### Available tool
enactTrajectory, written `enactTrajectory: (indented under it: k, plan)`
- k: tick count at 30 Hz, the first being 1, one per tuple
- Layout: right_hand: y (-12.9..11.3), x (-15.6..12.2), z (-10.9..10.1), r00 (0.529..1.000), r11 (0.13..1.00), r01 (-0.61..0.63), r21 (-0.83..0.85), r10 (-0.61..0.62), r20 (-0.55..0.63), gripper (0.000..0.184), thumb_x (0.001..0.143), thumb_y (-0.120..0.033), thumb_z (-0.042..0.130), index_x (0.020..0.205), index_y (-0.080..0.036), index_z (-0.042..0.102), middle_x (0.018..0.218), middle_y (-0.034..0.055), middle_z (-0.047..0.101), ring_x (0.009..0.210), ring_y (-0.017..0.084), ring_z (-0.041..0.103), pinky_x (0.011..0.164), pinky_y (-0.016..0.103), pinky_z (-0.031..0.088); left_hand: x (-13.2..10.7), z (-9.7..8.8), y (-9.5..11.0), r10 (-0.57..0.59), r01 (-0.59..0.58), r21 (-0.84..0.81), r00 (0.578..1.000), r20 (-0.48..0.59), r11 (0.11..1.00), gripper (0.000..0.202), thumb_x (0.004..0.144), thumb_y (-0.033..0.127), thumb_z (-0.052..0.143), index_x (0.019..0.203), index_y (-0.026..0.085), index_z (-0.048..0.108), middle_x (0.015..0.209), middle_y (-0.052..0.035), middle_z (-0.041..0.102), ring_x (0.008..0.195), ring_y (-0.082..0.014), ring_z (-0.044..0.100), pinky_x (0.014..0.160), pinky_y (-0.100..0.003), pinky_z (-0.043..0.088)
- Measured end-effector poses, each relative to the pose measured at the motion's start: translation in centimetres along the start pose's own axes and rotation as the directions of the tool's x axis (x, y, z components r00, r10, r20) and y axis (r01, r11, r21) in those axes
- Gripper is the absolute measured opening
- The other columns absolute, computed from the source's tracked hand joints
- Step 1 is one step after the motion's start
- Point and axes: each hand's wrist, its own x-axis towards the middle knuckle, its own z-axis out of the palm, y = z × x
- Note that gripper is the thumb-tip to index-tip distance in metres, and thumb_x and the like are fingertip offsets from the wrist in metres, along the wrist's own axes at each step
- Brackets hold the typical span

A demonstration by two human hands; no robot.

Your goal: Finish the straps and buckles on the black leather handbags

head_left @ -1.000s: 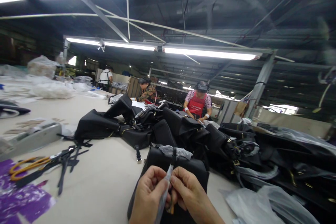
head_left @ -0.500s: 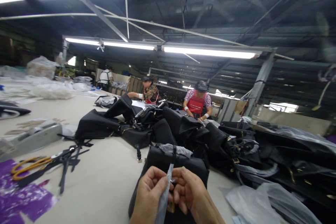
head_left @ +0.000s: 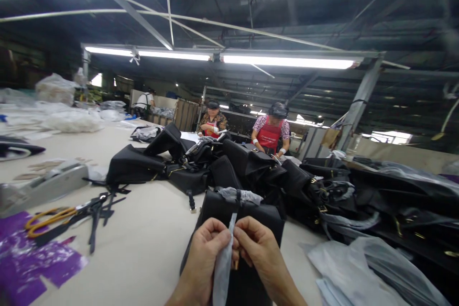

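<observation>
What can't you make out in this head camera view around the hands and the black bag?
Head view:
The small gold-coloured piece: mostly hidden by the left hand and right hand, so its kind is unclear.
The black bag's lower part: cut off by the bottom edge.
The plastic strip's lower end: also cut off there.
The hands of the co-worker in the red apron: too small, partly hidden by bags.

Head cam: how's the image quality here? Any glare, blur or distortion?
Head view: the ceiling fluorescent tubes blow out to white; the wide-angle lens bends the roof struts and stretches the frame edges; the black bags go dark, so folds are hard to separate; the left hand and right hand are reasonably sharp but cut off by the bottom edge, as is the translucent plastic strip.
</observation>
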Motion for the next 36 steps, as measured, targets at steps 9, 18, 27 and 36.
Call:
enactTrajectory:
  k: [9,18,27,36]
  plan:
    - [-1.2,-0.5,-0.6,1.0,0.993,0.007,-0.12,-0.005,0.014,0.04,0.078,-0.053,0.064,0.065,-0.016,0.065,0.054,-0.0026,0.051,0.05,0.01,0.042,0.047,0.023,0.033,0.3,-0.1,0.3,0.133,-0.123,0.33,0.991,-0.008,0.936,0.038,0.069,0.046,0.075,0.069,0.017,0.051,0.055,0.0004,0.061,0.045,-0.0087,0.051,0.043,-0.016,0.033]
    - [0.7,0.2,-0.6,0.964,0.912,0.095,-0.399,-0.184,-0.19,0.044,0.086,-0.057,0.053,0.062,-0.02,0.056,0.056,-0.0013,0.052,0.055,0.015,0.047,0.053,0.028,0.036,-1.5,-0.8,-1.1,-0.226,0.193,0.192,0.96,0.167,0.962,0.044,0.068,0.054,0.073,0.082,0.015,0.058,0.066,-0.0013,0.062,0.054,-0.0137,0.061,0.051,-0.023,0.049]
    - [0.3,0.5,-1.1,0.997,0.993,-0.025,-0.116,0.017,-0.072,0.049,0.078,-0.064,0.062,0.066,-0.017,0.061,0.055,-0.003,0.05,0.047,0.01,0.036,0.041,0.023,0.024,-2.1,-1.9,-3.5,-0.268,0.26,0.066,0.913,0.309,0.963,0.039,0.069,0.036,0.071,0.097,0.01,0.066,0.085,-0.0146,0.075,0.075,-0.0247,0.072,0.066,-0.03,0.053]
    - [1.0,-1.6,-2.6,0.979,0.98,0.072,-0.184,-0.105,-0.177,0.054,0.077,-0.07,0.061,0.083,-0.017,0.072,0.052,-0.0018,0.052,0.04,0.009,0.038,0.039,0.024,0.03,-1.2,-3.0,-4.9,-0.188,0.159,0.128,0.948,0.258,0.979,0.043,0.054,0.039,0.089,0.085,0.016,0.07,0.072,-0.0063,0.074,0.064,-0.0192,0.069,0.064,-0.026,0.049]
